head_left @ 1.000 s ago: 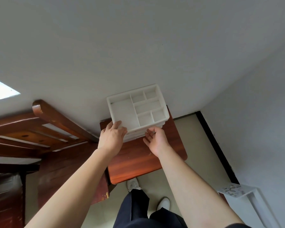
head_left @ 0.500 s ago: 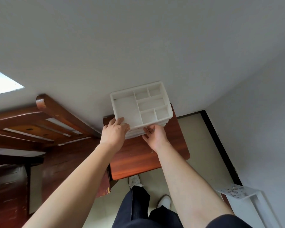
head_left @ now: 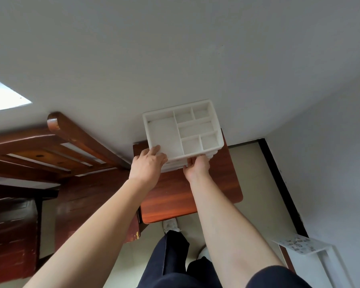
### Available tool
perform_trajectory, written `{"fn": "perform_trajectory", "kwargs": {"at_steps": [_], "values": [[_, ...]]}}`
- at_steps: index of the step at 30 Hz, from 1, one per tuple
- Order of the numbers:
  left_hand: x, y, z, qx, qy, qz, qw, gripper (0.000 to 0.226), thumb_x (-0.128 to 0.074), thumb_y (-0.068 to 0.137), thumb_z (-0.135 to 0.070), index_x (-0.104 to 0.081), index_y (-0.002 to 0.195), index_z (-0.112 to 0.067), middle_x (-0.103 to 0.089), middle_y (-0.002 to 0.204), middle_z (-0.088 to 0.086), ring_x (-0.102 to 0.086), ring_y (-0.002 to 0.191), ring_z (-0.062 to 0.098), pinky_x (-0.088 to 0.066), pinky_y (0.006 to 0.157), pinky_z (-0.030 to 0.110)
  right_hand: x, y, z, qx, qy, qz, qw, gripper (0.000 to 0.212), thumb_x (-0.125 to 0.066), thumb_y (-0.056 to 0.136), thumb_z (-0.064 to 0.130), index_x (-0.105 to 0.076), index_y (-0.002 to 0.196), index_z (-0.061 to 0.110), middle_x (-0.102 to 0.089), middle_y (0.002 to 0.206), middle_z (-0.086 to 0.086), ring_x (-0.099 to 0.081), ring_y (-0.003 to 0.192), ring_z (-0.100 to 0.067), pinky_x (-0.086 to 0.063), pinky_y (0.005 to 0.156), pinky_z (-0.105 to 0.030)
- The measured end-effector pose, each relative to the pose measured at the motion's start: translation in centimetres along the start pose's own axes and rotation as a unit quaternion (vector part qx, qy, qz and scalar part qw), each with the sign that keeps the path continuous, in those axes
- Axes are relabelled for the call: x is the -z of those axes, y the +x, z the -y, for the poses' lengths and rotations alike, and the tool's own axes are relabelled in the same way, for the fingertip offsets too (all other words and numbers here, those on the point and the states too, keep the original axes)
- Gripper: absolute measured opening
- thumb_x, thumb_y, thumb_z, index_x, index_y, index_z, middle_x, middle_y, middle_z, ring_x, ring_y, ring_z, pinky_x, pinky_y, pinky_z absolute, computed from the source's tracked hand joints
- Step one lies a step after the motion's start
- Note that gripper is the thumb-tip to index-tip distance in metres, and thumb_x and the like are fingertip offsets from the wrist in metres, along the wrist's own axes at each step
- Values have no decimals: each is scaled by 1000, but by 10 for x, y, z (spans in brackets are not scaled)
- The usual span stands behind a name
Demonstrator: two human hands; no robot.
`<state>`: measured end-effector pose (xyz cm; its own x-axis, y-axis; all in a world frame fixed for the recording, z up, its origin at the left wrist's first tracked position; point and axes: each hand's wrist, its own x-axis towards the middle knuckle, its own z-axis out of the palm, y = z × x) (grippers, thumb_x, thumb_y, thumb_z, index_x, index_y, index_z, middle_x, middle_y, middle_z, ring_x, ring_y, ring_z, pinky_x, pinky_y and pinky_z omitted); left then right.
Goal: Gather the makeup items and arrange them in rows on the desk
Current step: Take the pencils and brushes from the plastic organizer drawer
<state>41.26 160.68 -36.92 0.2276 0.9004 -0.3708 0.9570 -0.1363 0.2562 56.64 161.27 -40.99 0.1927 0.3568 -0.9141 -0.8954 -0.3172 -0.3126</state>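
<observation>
Because the grey wall (head_left: pixel 175 59) fills most of the view, little room shows behind the work area; a dark wooden frame (head_left: pixel 71 140) stands to the left. Against the wall stands the small reddish bench (head_left: pixel 175 196), with bare floor (head_left: pixel 258 183) in front of it and to its right. At the back of the bench stands a white organiser (head_left: pixel 162 132), its top a tray of open compartments, all visibly bare. The left hand (head_left: pixel 149 165) clasps the organiser's front left corner, fingers over the rim. The right hand (head_left: pixel 196 166) grips the front edge near the middle, fingers curled up under the tray. Between the hands show the lower tiers (head_left: pixel 175 164), probably drawers. No makeup items are in view; they may lie inside those tiers, which cannot be told.

Likely hazards:
- Both holds sit on the front edge only. Lifted from there, the organiser may tip backward and strike the wall.
- If the tiers are merely stacked, raising the top tray could leave the lower ones behind or let them drop.
- A drawer drawn too far could fall to the floor and scatter small contents.
</observation>
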Motion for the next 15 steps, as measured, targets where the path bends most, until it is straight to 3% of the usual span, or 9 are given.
{"fn": "perform_trajectory", "kwargs": {"at_steps": [3,5,8,9,12,15], "values": [[0,1,-1,3,-1,-1,1000,32,-39,104,-32,-61,127,-26,-33,155,-2,-36,136,29,-36,98,43,5,-2,0,5,20,-7,1000,30,-34,98,9,-61,96,21,-60,87,2,-51,68,-12,-43,65,-24],[0,1,0,0,-2,-5,1000,31,-40,104,-32,-61,126,-26,-35,154,-3,-38,134,29,-37,97,43,10,-4,0,10,24,-5,1000,29,-34,99,10,-62,102,19,-61,92,1,-51,71,-13,-44,72,-25],[-2,2,1,-5,2,-10,1000,28,-43,103,-28,-61,125,-27,-35,154,-3,-39,133,29,-38,96,44,24,-3,-5,7,6,-10,1000,32,-35,99,14,-60,117,18,-62,110,-2,-57,87,-16,-43,98,-34],[-2,2,1,-4,2,-10,1000,29,-43,103,-28,-61,126,-27,-35,154,-3,-38,133,29,-37,96,44,32,-3,-7,5,7,-12,1000,31,-37,99,17,-61,118,18,-62,115,-3,-57,90,-17,-43,98,-35],[-1,1,-1,-2,0,-11,1000,31,-40,104,-31,-60,126,-25,-34,154,-3,-38,133,29,-37,97,44,56,-10,-8,-6,33,3,999,33,-47,95,41,-63,115,20,-63,114,-5,-58,94,-21,-45,87,-34],[-1,0,-1,1,-4,-13,1000,32,-39,104,-33,-61,126,-25,-35,154,-3,-39,132,30,-39,97,44,72,-20,-4,-5,45,29,999,57,-49,86,69,-60,113,20,-61,109,-9,-59,101,-27,-45,95,-40]]}}
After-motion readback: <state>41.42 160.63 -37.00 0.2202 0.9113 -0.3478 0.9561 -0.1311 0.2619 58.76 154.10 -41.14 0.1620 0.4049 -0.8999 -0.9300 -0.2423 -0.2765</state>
